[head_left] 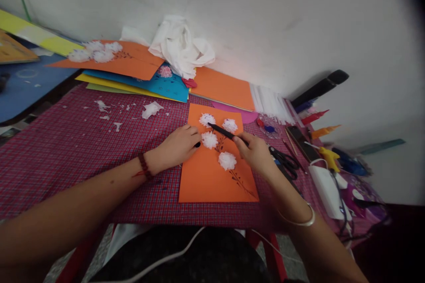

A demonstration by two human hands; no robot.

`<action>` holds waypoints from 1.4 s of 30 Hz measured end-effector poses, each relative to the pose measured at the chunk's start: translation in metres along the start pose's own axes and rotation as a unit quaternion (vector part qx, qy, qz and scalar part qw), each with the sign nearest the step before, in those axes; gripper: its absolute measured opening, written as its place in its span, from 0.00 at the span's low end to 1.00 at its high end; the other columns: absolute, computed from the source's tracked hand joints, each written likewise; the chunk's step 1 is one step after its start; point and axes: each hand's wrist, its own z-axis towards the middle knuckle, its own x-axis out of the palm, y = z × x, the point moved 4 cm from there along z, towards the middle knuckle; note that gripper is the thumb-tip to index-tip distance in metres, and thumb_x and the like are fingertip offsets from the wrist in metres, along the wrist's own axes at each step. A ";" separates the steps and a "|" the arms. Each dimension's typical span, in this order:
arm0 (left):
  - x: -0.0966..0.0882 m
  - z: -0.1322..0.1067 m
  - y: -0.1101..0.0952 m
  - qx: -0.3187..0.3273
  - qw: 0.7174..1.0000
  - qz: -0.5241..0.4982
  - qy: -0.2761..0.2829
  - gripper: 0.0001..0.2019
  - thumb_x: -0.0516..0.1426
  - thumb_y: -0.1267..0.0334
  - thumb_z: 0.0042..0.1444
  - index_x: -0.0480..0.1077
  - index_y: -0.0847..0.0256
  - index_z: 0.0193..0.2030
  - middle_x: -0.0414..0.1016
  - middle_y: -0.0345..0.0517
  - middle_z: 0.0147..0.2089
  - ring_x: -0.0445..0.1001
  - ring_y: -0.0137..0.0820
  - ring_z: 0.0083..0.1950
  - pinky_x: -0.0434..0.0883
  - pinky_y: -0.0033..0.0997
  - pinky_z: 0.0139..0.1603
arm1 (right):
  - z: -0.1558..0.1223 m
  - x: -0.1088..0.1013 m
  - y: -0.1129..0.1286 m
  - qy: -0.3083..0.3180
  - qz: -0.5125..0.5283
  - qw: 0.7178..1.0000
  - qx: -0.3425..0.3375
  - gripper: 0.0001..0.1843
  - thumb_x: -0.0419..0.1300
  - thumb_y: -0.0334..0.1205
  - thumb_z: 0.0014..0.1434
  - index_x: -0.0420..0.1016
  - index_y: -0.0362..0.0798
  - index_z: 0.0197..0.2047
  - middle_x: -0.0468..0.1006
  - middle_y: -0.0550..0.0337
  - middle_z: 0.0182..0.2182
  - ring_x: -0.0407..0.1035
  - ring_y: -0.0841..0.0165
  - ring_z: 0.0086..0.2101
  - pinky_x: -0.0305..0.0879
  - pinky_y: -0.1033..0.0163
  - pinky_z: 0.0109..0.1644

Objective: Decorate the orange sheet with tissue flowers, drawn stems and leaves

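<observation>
An orange paper sheet [206, 177] lies on the red checked tablecloth [66, 150]. Several white tissue flowers [227, 160] are stuck on it along drawn dark stems. My right hand [254, 152] is closed round a black pen [224, 131], whose tip points at the upper left flower [206, 119]. My left hand [179, 146] rests on the sheet's left edge with its fingers curled, and something small and black, perhaps the pen's cap, shows at the fingertips.
Black scissors [285, 161] lie just right of my right hand. Glue bottles, a white charger and cables crowd the right end. Stacked coloured sheets [156, 84], a finished flower card [109, 57] and white cloth [181, 46] sit at the back. Paper scraps [151, 109] lie at the left.
</observation>
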 end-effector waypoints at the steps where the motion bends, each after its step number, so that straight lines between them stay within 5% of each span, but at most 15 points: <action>1: 0.000 0.000 0.000 -0.001 1.000 -0.001 0.000 0.07 0.53 0.68 0.65 0.73 0.64 0.41 0.72 0.51 0.43 0.68 0.40 0.47 0.67 0.41 0.51 | 0.002 0.002 0.004 0.002 0.001 1.000 -0.009 0.18 0.51 0.48 0.66 0.77 0.47 0.36 0.76 0.58 0.23 0.69 0.67 0.24 0.53 0.64 0.30; 9: -0.003 0.001 0.000 -0.012 1.000 -0.010 0.023 0.08 0.53 0.68 0.65 0.73 0.64 0.43 0.72 0.51 0.44 0.68 0.41 0.48 0.68 0.42 0.53 | 0.025 0.017 0.028 0.015 -0.083 0.996 -0.018 0.17 0.52 0.47 0.67 0.78 0.47 0.38 0.80 0.53 0.29 0.69 0.65 0.27 0.47 0.62 0.29; 13: -0.006 0.002 -0.002 -0.013 0.999 -0.022 0.037 0.08 0.53 0.69 0.65 0.73 0.65 0.43 0.72 0.52 0.44 0.68 0.42 0.48 0.68 0.43 0.53 | 0.005 -0.005 0.006 -0.010 -0.012 1.000 -0.001 0.16 0.52 0.47 0.65 0.76 0.47 0.35 0.76 0.58 0.23 0.67 0.67 0.25 0.50 0.63 0.30; 17: -0.006 0.001 -0.001 -0.004 0.999 -0.028 0.032 0.08 0.52 0.71 0.64 0.73 0.65 0.42 0.72 0.53 0.44 0.68 0.42 0.48 0.68 0.44 0.53 | -0.028 -0.032 -0.041 -0.038 0.124 0.990 0.061 0.19 0.54 0.51 0.63 0.69 0.49 0.26 0.67 0.64 0.17 0.61 0.70 0.20 0.52 0.64 0.27; 22: -0.001 0.002 0.005 0.000 0.999 -0.035 0.027 0.09 0.51 0.69 0.64 0.73 0.64 0.42 0.72 0.53 0.44 0.68 0.43 0.49 0.68 0.46 0.53 | -0.067 -0.041 -0.105 -0.090 0.400 0.897 0.166 0.24 0.55 0.61 0.62 0.75 0.47 0.34 0.63 0.67 0.18 0.54 0.73 0.18 0.49 0.65 0.23; 25: -0.005 0.000 0.008 -0.003 0.999 -0.028 0.038 0.10 0.49 0.69 0.65 0.72 0.63 0.43 0.73 0.52 0.45 0.70 0.42 0.49 0.69 0.44 0.54 | -0.080 -0.033 -0.108 -0.043 0.519 0.843 0.136 0.24 0.58 0.61 0.59 0.75 0.48 0.44 0.63 0.68 0.20 0.53 0.73 0.19 0.52 0.65 0.23; 28: -0.016 -0.004 -0.001 -0.014 0.998 -0.002 0.060 0.10 0.48 0.68 0.66 0.72 0.64 0.43 0.75 0.52 0.44 0.73 0.40 0.47 0.70 0.42 0.51 | -0.084 -0.025 -0.095 0.013 0.559 0.822 0.108 0.22 0.61 0.57 0.57 0.72 0.49 0.47 0.63 0.69 0.22 0.54 0.73 0.20 0.54 0.65 0.24; 31: -0.024 -0.011 -0.036 0.028 0.996 0.059 0.057 0.09 0.50 0.71 0.64 0.72 0.63 0.41 0.76 0.51 0.42 0.74 0.39 0.43 0.70 0.40 0.46 | -0.079 -0.025 -0.090 0.015 0.540 0.833 0.121 0.19 0.61 0.54 0.57 0.70 0.49 0.45 0.68 0.65 0.27 0.61 0.72 0.23 0.58 0.65 0.26; 33: -0.018 -0.018 -0.071 0.121 0.986 0.080 0.078 0.08 0.52 0.71 0.63 0.71 0.62 0.35 0.76 0.49 0.36 0.74 0.39 0.39 0.69 0.38 0.41 | -0.071 -0.032 -0.098 -0.017 0.513 0.850 0.121 0.19 0.59 0.53 0.58 0.69 0.49 0.46 0.67 0.65 0.28 0.60 0.72 0.23 0.57 0.66 0.25; 36: 0.002 -0.029 -0.113 0.238 0.963 0.072 0.101 0.09 0.53 0.68 0.65 0.71 0.61 0.33 0.75 0.45 0.31 0.74 0.37 0.33 0.67 0.37 0.36 | -0.059 -0.053 -0.125 -0.131 0.348 0.920 0.123 0.18 0.49 0.53 0.65 0.67 0.49 0.47 0.63 0.68 0.25 0.56 0.72 0.22 0.56 0.67 0.26; 39: 0.020 -0.032 -0.123 0.257 0.959 0.073 0.095 0.11 0.54 0.65 0.66 0.71 0.61 0.31 0.76 0.44 0.29 0.74 0.37 0.31 0.66 0.36 0.34 | -0.050 -0.072 -0.151 -0.213 0.101 0.959 0.158 0.17 0.44 0.46 0.69 0.68 0.46 0.49 0.73 0.60 0.32 0.68 0.67 0.32 0.66 0.63 0.39; 42: 0.027 -0.026 -0.114 0.220 0.969 0.074 0.086 0.13 0.55 0.63 0.65 0.71 0.61 0.29 0.77 0.45 0.29 0.75 0.37 0.31 0.66 0.35 0.33 | -0.040 -0.076 -0.168 -0.198 0.024 0.962 0.186 0.15 0.49 0.40 0.68 0.72 0.43 0.49 0.79 0.48 0.43 0.72 0.61 0.45 0.66 0.58 0.51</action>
